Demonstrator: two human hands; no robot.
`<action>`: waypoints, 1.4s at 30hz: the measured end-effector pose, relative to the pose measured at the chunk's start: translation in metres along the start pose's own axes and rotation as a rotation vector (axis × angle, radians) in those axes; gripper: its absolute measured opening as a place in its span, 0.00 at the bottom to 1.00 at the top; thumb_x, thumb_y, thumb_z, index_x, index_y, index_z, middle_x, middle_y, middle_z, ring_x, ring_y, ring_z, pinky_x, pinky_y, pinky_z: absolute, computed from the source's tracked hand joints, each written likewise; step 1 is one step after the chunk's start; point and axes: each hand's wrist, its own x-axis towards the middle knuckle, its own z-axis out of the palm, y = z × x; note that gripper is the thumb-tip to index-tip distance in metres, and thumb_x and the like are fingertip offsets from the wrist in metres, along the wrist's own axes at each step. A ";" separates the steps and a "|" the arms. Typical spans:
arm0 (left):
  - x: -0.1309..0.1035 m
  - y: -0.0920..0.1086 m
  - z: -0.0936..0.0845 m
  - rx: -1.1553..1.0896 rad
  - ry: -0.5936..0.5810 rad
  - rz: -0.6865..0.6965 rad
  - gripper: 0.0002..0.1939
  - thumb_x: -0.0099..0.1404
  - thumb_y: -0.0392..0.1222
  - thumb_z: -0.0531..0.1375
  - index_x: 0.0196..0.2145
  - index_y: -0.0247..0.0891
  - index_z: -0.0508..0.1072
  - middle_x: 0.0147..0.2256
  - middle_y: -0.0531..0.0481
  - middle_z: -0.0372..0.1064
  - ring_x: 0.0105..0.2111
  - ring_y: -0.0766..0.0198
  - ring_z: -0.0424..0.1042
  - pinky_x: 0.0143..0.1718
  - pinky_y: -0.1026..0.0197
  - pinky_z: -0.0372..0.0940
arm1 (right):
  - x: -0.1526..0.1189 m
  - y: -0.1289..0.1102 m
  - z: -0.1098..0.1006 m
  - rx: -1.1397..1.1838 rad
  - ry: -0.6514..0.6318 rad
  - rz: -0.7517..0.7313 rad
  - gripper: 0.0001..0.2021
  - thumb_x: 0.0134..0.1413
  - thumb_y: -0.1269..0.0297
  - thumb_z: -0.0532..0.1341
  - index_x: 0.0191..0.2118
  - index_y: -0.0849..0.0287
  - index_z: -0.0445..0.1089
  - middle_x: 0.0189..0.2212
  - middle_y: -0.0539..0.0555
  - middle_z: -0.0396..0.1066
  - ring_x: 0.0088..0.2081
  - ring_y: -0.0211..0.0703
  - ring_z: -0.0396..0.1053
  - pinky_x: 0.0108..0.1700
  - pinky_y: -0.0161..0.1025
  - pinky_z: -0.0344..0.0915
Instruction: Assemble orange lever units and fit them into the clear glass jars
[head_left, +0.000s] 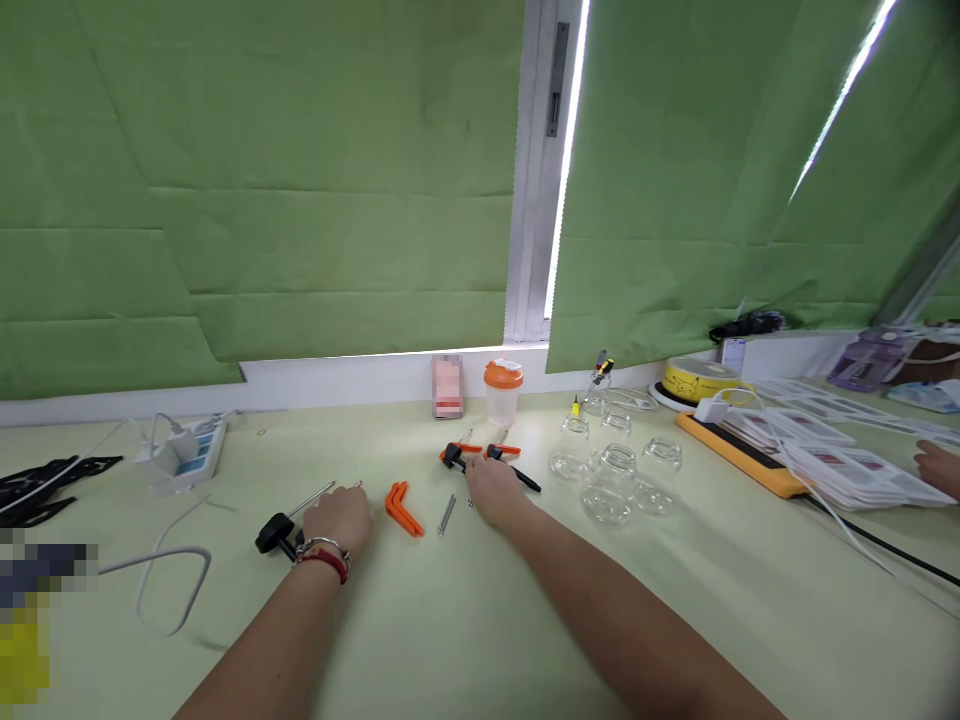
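My left hand (339, 518) is on the table at the left, its fingers curled and mostly hidden by the back of the hand. Beside it lies a black clamp-like part (276, 533) with a metal rod. Orange angled pieces (403, 510) and thin metal rods (447, 514) rest between my hands. My right hand (491, 490) reaches to black parts (454, 456) with orange pieces and rods; its fingertips are too hidden to show a grip. A black-handled tool (527, 480) lies just right of it.
Several clear glass jars (609, 488) stand right of my right hand. Behind are an orange-lidded cup (502, 395) and a pink box (448, 388). Power strips (196, 455), cables and paper stacks (847, 470) lie at the sides. Another person's hand (937, 468) is at the far right.
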 end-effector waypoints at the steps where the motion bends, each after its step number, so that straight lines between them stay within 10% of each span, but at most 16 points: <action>1: 0.000 0.000 0.000 -0.002 -0.005 0.004 0.13 0.52 0.39 0.55 0.33 0.33 0.76 0.36 0.29 0.73 0.41 0.38 0.71 0.33 0.48 0.63 | -0.001 -0.001 -0.003 0.005 0.013 -0.016 0.14 0.52 0.78 0.55 0.46 0.67 0.66 0.41 0.64 0.68 0.39 0.48 0.69 0.34 0.38 0.63; 13: -0.004 0.005 -0.005 -0.020 -0.022 0.024 0.13 0.58 0.42 0.53 0.33 0.35 0.75 0.35 0.31 0.74 0.39 0.44 0.73 0.34 0.51 0.64 | -0.018 -0.070 -0.017 0.243 0.050 -0.130 0.18 0.62 0.59 0.47 0.32 0.59 0.72 0.36 0.57 0.68 0.36 0.44 0.68 0.34 0.38 0.62; 25: -0.014 0.014 -0.019 0.037 -0.007 0.074 0.13 0.57 0.31 0.50 0.33 0.34 0.73 0.37 0.35 0.73 0.37 0.50 0.73 0.33 0.56 0.63 | -0.015 -0.082 -0.015 0.480 0.010 0.031 0.10 0.52 0.67 0.54 0.25 0.61 0.70 0.27 0.58 0.72 0.29 0.47 0.70 0.28 0.37 0.56; 35: -0.022 0.024 -0.024 -0.006 0.055 0.056 0.17 0.57 0.29 0.49 0.44 0.34 0.66 0.31 0.38 0.73 0.32 0.49 0.72 0.25 0.59 0.59 | -0.026 -0.039 -0.021 0.935 0.028 0.077 0.10 0.58 0.66 0.50 0.31 0.62 0.66 0.26 0.54 0.72 0.25 0.36 0.68 0.24 0.31 0.56; 42: -0.041 0.044 -0.029 -0.140 0.054 0.201 0.12 0.58 0.30 0.48 0.31 0.38 0.70 0.30 0.43 0.72 0.31 0.55 0.71 0.28 0.61 0.57 | -0.064 0.009 -0.014 1.899 -0.023 0.096 0.22 0.47 0.58 0.65 0.47 0.61 0.63 0.26 0.50 0.70 0.23 0.35 0.66 0.25 0.34 0.59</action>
